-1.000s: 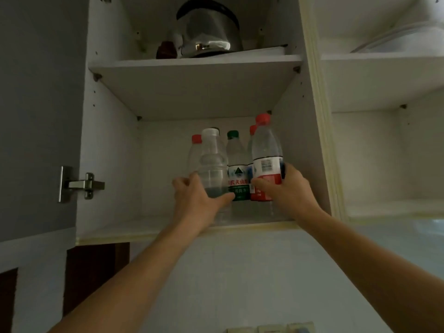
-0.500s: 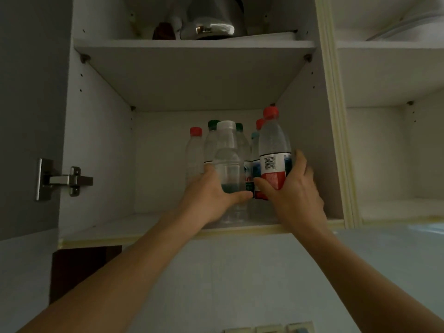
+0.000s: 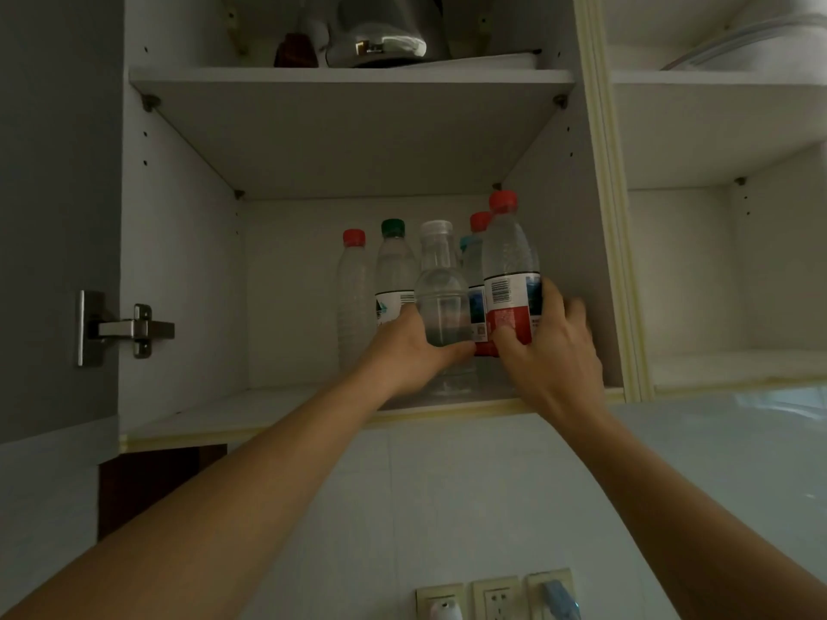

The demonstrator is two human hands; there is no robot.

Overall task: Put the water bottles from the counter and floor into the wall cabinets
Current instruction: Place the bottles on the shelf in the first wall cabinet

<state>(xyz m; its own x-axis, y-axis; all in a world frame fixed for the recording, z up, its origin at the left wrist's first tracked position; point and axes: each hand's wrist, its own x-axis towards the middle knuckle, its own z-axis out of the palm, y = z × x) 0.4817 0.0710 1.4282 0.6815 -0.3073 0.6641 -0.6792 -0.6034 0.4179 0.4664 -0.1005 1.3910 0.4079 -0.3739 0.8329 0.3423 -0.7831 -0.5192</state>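
Note:
Both arms reach up into the lower shelf (image 3: pixel 250 418) of the open wall cabinet. My left hand (image 3: pixel 409 349) grips a clear bottle with a clear cap (image 3: pixel 441 288), standing on the shelf. My right hand (image 3: pixel 552 346) grips a red-capped bottle with a red and white label (image 3: pixel 510 266) at the right wall of the cabinet. Behind them stand a red-capped bottle (image 3: pixel 355 297), a green-capped bottle (image 3: pixel 394 270) and another red-capped bottle (image 3: pixel 476 257), partly hidden.
The open grey door with a metal hinge (image 3: pixel 121 328) hangs at the left. A steel kettle (image 3: pixel 385 33) sits on the upper shelf. A second open cabinet bay (image 3: pixel 716 279) lies to the right. Wall sockets (image 3: pixel 494 595) sit on the tiled wall below.
Both hands have pushed their bottles deeper into the shelf and a little to the right. The view has moved closer to the cabinet.

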